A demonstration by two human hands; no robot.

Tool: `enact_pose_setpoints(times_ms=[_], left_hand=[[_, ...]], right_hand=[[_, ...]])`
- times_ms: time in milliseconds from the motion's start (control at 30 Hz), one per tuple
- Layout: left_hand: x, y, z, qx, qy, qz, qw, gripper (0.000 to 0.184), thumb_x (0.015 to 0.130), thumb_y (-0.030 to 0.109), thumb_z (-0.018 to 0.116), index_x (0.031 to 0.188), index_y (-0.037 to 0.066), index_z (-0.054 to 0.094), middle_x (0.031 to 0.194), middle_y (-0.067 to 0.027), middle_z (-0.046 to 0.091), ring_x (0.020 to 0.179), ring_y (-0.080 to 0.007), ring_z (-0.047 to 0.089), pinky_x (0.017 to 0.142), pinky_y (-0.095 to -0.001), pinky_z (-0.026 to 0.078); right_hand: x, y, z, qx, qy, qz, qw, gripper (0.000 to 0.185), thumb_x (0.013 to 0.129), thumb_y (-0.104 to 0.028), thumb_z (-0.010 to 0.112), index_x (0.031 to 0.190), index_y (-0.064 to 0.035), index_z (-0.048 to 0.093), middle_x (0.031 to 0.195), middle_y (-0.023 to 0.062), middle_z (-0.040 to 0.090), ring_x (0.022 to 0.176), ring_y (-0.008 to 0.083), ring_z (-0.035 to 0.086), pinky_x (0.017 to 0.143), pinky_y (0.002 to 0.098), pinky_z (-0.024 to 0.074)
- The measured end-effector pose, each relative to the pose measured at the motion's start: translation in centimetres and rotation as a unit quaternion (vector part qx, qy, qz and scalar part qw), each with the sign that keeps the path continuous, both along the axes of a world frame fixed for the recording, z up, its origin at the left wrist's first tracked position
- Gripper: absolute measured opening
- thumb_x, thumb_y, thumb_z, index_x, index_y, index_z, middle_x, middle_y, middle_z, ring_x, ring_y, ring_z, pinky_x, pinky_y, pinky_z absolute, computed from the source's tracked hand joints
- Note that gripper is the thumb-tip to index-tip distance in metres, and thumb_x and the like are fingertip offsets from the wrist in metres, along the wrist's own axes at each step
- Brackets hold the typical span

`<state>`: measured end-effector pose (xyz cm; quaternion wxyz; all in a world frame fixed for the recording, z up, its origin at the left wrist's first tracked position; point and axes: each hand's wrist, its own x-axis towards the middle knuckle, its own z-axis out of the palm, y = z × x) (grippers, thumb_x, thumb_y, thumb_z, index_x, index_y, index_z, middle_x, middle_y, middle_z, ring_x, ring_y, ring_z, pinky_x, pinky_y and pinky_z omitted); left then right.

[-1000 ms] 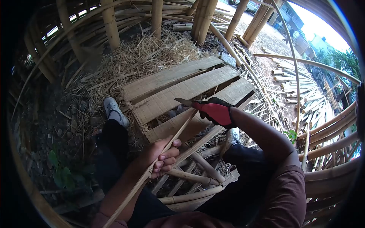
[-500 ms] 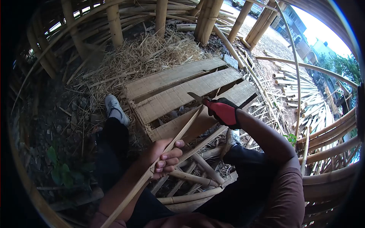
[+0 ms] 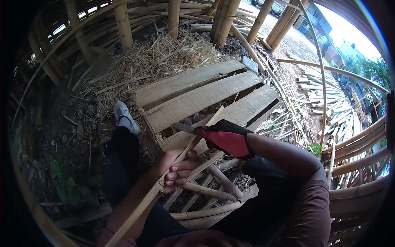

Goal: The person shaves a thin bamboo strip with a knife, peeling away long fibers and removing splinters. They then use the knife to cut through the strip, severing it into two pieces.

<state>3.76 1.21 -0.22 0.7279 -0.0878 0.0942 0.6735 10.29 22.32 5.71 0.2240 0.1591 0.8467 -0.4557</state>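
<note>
A long bamboo strip (image 3: 140, 209) runs up from the lower left, and my bare left hand (image 3: 175, 171) is wrapped round it. Its pale upper end rises past my fingers over the slatted wooden crate. My right hand (image 3: 224, 138), in a red and black glove, is closed on a knife (image 3: 184, 128). The blade points left and lies at or across the strip, a short way above my left hand; the handle is mostly hidden in the glove. Behind both hands stands the low wooden crate (image 3: 197, 99) with gaps between its planks.
Bamboo shavings (image 3: 173, 55) cover the ground behind the crate. Upright bamboo posts (image 3: 224, 22) and stacked poles line the back. Cut bamboo pieces (image 3: 325, 96) lie in a pile at right. Crossed bamboo pieces (image 3: 210, 191) lie between my legs.
My right hand has drawn the knife down along the strip towards my left hand. The strip's pale upper end now shows above the glove. My left hand has barely moved.
</note>
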Motion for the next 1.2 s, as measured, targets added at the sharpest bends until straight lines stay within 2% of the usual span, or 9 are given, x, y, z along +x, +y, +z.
enact_pose_setpoints(times_ms=[100,233,333,400,533,633,867,1000,1200], left_hand=[[0.0,-0.1,0.0,0.004,-0.017,-0.003,1.000,0.014,0.101,0.012,0.028,0.097,0.007,0.041,0.050,0.0009,0.038,0.030,-0.0073,0.038,0.024,-0.0197,0.031],[0.1,0.1,0.6,-0.022,0.010,-0.009,1.000,0.016,0.101,0.014,0.028,0.096,0.007,0.042,0.050,0.0020,0.037,0.029,-0.0065,0.037,0.024,-0.0192,0.031],[0.0,0.3,1.6,-0.064,0.115,-0.025,0.991,0.018,0.102,0.017,0.029,0.095,0.007,0.042,0.049,0.0033,0.036,0.029,-0.0054,0.036,0.024,-0.0185,0.030],[0.3,0.3,1.9,-0.095,0.188,-0.029,0.977,0.021,0.104,0.023,0.030,0.095,0.008,0.042,0.049,0.0048,0.035,0.029,-0.0043,0.035,0.024,-0.0178,0.031],[0.7,0.3,2.7,-0.123,0.266,-0.034,0.956,0.026,0.104,0.030,0.032,0.094,0.009,0.043,0.050,0.0054,0.035,0.030,-0.0037,0.035,0.027,-0.0173,0.031],[0.9,0.7,2.9,-0.161,0.415,-0.056,0.894,0.034,0.103,0.038,0.034,0.093,0.008,0.045,0.050,0.0053,0.035,0.033,-0.0036,0.034,0.030,-0.0180,0.029],[0.9,-0.5,2.8,-0.135,0.402,-0.062,0.904,0.035,0.103,0.037,0.034,0.092,0.006,0.045,0.049,0.0025,0.038,0.032,-0.0055,0.034,0.030,-0.0191,0.031],[1.3,-0.7,3.3,-0.136,0.407,-0.068,0.901,0.036,0.103,0.037,0.035,0.092,0.005,0.045,0.049,0.0018,0.039,0.031,-0.0060,0.034,0.030,-0.0191,0.032],[1.5,-0.4,3.6,-0.139,0.377,-0.071,0.913,0.035,0.103,0.037,0.034,0.091,0.006,0.045,0.046,0.0030,0.037,0.031,-0.0052,0.034,0.031,-0.0187,0.032]], right_hand=[[-0.8,0.3,-0.5,0.023,-0.001,-0.005,1.000,0.059,0.093,-0.060,0.048,0.074,-0.0051,0.062,0.057,0.0008,0.048,0.052,0.0112,0.044,0.051,0.0302,0.0364],[-1.0,5.1,-1.5,0.006,-0.034,-0.160,0.987,0.061,0.089,-0.065,0.050,0.075,-0.0068,0.061,0.056,-0.0023,0.046,0.047,0.0094,0.040,0.044,0.0259,0.0322],[-0.4,3.4,-0.7,-0.007,-0.075,-0.155,0.985,0.059,0.089,-0.064,0.050,0.075,-0.0081,0.061,0.055,-0.0035,0.045,0.043,0.0088,0.040,0.040,0.0253,0.0297],[0.1,0.2,0.4,0.033,0.029,-0.002,0.999,0.060,0.094,-0.060,0.046,0.070,-0.0067,0.061,0.057,-0.0008,0.050,0.048,0.0105,0.043,0.048,0.0289,0.0356],[-0.1,1.4,0.4,0.029,-0.005,-0.034,0.999,0.062,0.094,-0.061,0.044,0.069,-0.0062,0.061,0.059,-0.0004,0.052,0.050,0.0108,0.043,0.050,0.0294,0.0361],[-0.3,5.1,-0.4,0.054,-0.081,-0.099,0.990,0.062,0.090,-0.065,0.048,0.070,-0.0072,0.061,0.058,-0.0014,0.050,0.048,0.0103,0.042,0.048,0.0290,0.0348],[1.1,2.9,-1.7,0.063,-0.014,-0.145,0.987,0.054,0.094,-0.054,0.048,0.069,-0.0084,0.060,0.056,-0.0019,0.051,0.050,0.0092,0.046,0.048,0.0296,0.0355],[1.5,2.4,-0.7,0.026,-0.082,-0.174,0.981,0.059,0.092,-0.061,0.049,0.069,-0.0083,0.060,0.054,-0.0020,0.048,0.047,0.0091,0.044,0.045,0.0291,0.0344],[2.4,1.4,-0.6,0.021,-0.051,-0.181,0.982,0.063,0.088,-0.066,0.051,0.070,-0.0062,0.060,0.053,-0.0023,0.046,0.045,0.0085,0.042,0.043,0.0284,0.0325]])
